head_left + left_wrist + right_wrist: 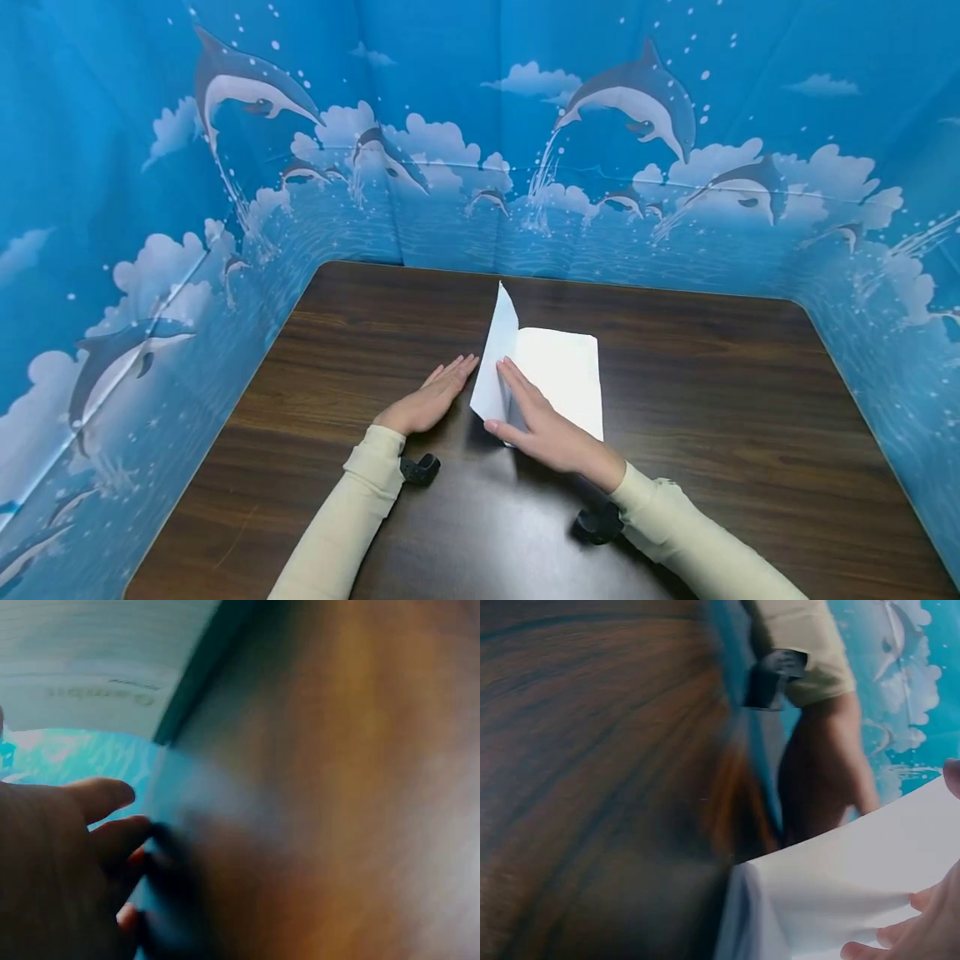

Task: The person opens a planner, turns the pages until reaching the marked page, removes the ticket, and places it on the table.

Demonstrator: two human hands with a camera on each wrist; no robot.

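Note:
A notebook lies on the table, its right side showing a blank white page [566,375]. Its left leaf or cover [492,354] stands up at a slant from the spine. My right hand [551,437] has its fingers straight and spread against the inner side of that raised leaf. To the left, my left hand [429,404] is held low beside the leaf, fingers extended, gripping nothing. Faint lines and lettering show on the raised sheet [82,667] in the left wrist view, above my fingers. The right wrist view shows my fingertips near the white inner sheet [840,862].
The dark wood-grain table [712,417] runs to a rounded far edge. A blue curtain [450,67] printed with dolphins and clouds surrounds it. A black wrist device [420,469] sits at my left wrist, another black device [597,525] at my right.

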